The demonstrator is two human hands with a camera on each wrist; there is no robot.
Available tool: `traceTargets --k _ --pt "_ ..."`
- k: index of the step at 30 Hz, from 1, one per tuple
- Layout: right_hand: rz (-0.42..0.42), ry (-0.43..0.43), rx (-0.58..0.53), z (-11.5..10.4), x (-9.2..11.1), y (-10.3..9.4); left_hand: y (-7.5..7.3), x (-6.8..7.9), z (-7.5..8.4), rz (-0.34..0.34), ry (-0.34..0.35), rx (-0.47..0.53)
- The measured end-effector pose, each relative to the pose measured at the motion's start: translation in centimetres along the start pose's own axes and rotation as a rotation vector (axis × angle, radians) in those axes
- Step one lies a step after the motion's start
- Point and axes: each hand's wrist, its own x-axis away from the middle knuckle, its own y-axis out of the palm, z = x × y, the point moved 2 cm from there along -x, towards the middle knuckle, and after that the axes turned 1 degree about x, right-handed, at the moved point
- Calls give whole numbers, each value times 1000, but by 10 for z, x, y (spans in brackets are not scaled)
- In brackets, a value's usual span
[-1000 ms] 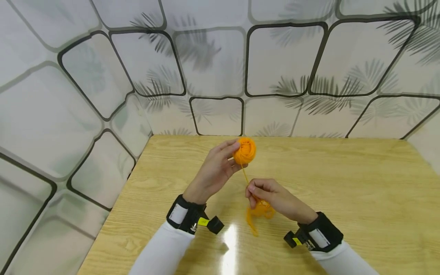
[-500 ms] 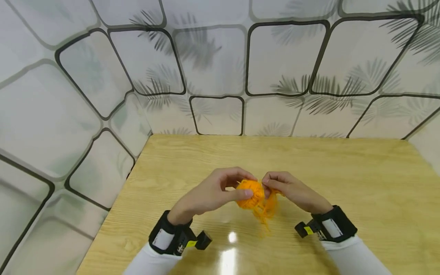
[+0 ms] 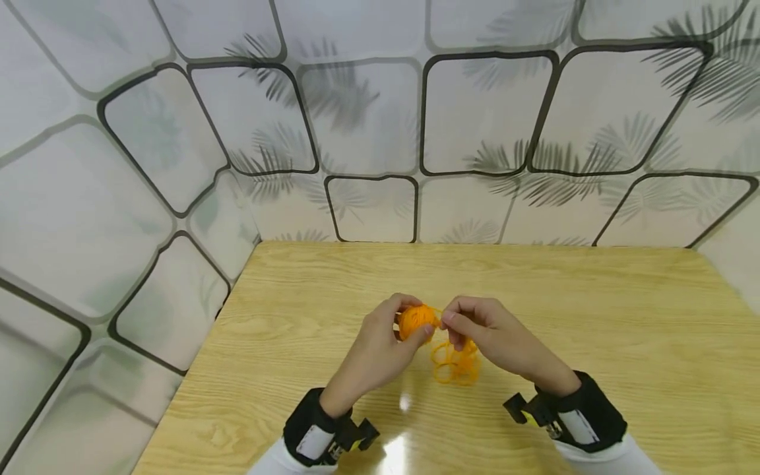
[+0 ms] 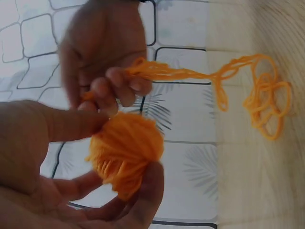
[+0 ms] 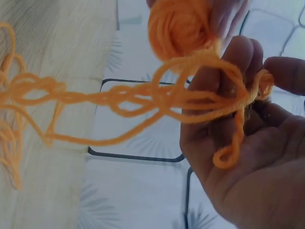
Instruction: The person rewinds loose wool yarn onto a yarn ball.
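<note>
Above the table [image 3: 594, 316] | left hand [image 3: 375, 349] grips yarn ball [image 3: 417, 321] | right hand [image 3: 491, 332] holds loose yarn [image 3: 468, 368] | hard tugging could knot its loops

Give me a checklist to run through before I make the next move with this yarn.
1. Yarn ball secure: ok, the left hand grips it between thumb and fingers.
2. Loose orange yarn in hold: ok, the right hand has some of it between its fingers.
3. Loose yarn free of loops: not ok, the right wrist view shows it looped and crossing over itself.
4. Wrist straps clear of yarn: ok, the head view shows both the left strap and the right strap apart from it.
5. Free tail end located: cannot tell, no view shows it clearly.
</note>
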Motion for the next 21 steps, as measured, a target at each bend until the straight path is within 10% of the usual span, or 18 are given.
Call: traceTargets --k 10,21 --pt "62 -24 169 -2 13 33 -5 -17 -10 203 -62 305" --pt "-43 -30 213 28 12 49 -19 -15 10 152 -51 690"
